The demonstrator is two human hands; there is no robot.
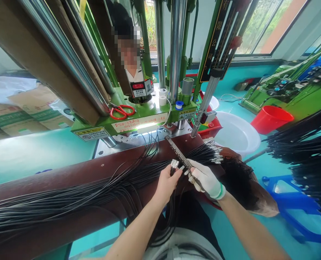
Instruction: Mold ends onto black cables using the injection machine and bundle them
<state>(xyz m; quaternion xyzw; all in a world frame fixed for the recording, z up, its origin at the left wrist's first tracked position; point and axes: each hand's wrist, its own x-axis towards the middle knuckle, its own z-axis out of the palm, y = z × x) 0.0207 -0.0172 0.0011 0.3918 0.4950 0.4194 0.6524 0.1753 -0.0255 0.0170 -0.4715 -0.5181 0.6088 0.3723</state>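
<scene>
My bare left hand (pixel 168 183) pinches several black cables by their silvery metal ends (pixel 174 164), which point upward. Close beside it, my right hand (pixel 207 179), in a white glove with a green cuff, is closed around a long slotted metal bar (pixel 177 152). The bar slants away from me, its far end resting near the press bed (pixel 117 142). Small pale pieces show between the bar and my fingertips; I cannot tell whether they are cable ends. Under both hands, a thick bundle of black cables (pixel 68 204) lies along a brown-covered table (pixel 90 173).
Ahead stands a green press (pixel 146 121) with steel columns, carrying red-handled scissors (pixel 122 112) and a blue-and-white spool (pixel 179 105). A person (pixel 132 68) shows behind it. To the right are a white basin (pixel 234 133), a red bucket (pixel 271 119) and a blue plastic stool (pixel 298 202).
</scene>
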